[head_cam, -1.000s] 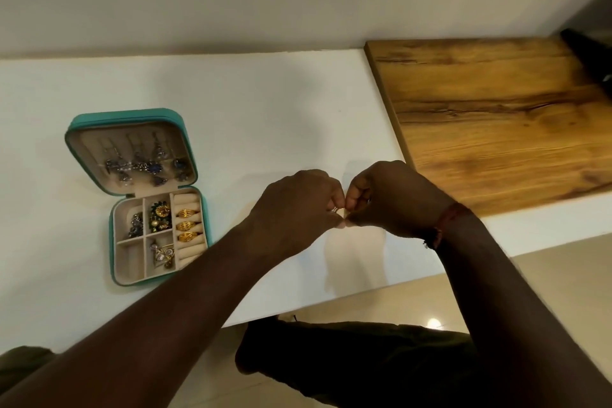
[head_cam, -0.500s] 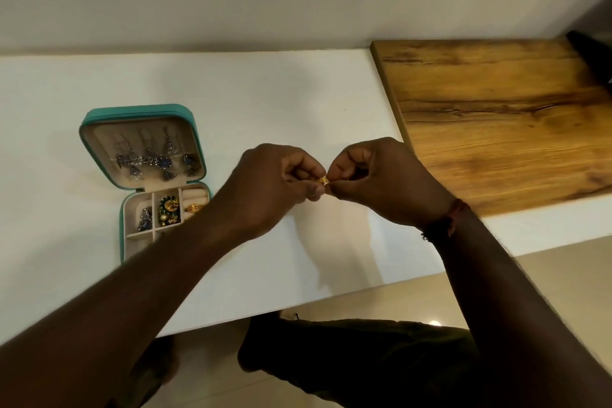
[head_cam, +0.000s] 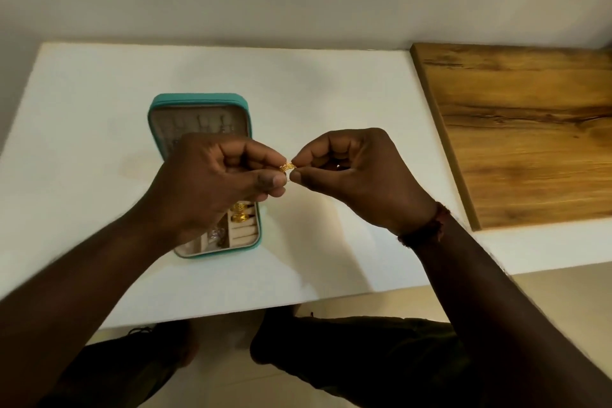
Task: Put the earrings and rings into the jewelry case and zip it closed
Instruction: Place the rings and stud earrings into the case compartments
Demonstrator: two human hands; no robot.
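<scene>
A teal jewelry case (head_cam: 255,232) lies open on the white table (head_cam: 82,129), its lid raised at the far side with earrings hanging inside. Gold rings (head_cam: 241,213) sit in the ring rolls of the lower tray. My left hand (head_cam: 218,182) hovers over the case and hides most of it. My right hand (head_cam: 357,175) is just right of it. Both hands pinch one small gold ring (head_cam: 287,167) between their fingertips, above the table.
A wooden board (head_cam: 530,129) lies on the table's right part. A wall runs behind the table. The table's front edge is near my legs, which show below with the tiled floor.
My hands have lifted and shifted left, so they now sit over the case. The ring stays pinched between them. The view has swung, bringing the case toward the middle.
</scene>
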